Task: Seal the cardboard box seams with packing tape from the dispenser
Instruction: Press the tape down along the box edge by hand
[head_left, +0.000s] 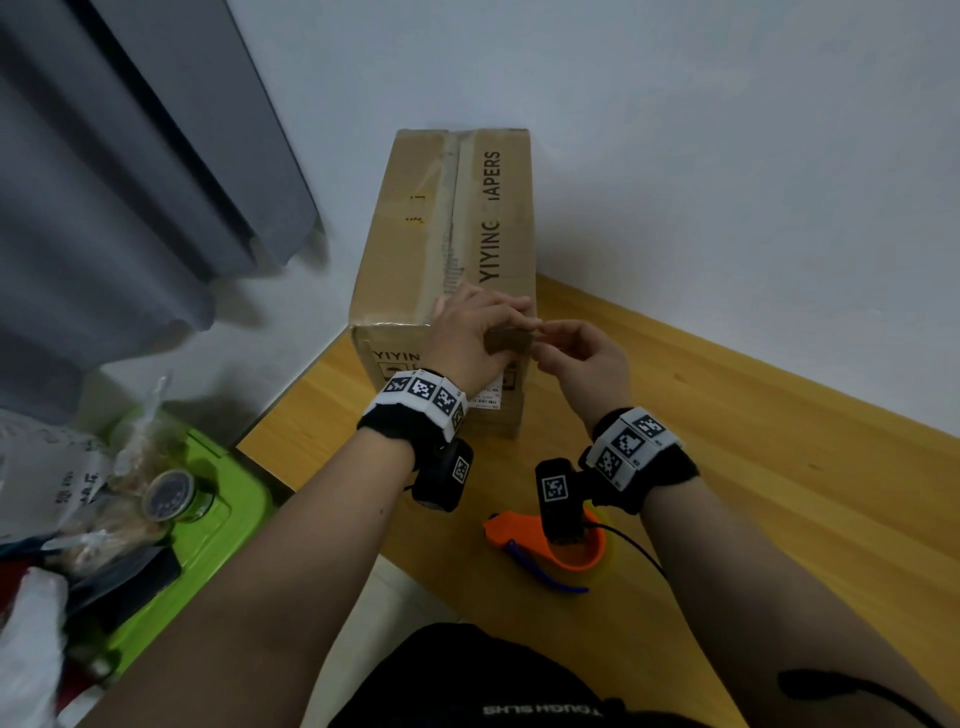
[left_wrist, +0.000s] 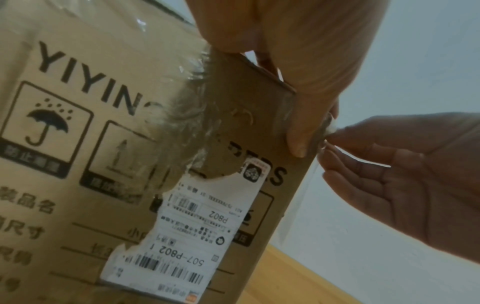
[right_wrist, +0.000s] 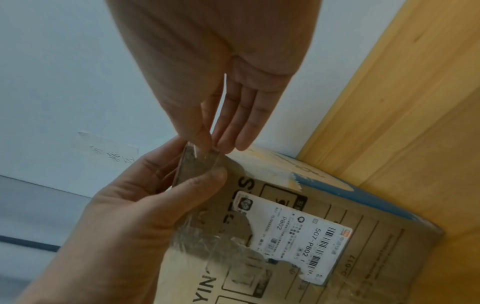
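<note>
A tall brown cardboard box printed "YIYING" stands on the wooden table against the wall. Clear tape runs along its top seam. My left hand grips the box's near top right corner, thumb on the front face and fingers behind it. My right hand pinches a crumpled end of clear tape at that corner between thumb and forefinger; the tape end also shows beside the left hand. The orange tape dispenser lies on the table below my right wrist, untouched.
A torn white shipping label is stuck on the box front. Left of the table stands a green bin with a jar and bags on top. A grey curtain hangs at the left, with the white wall behind the box.
</note>
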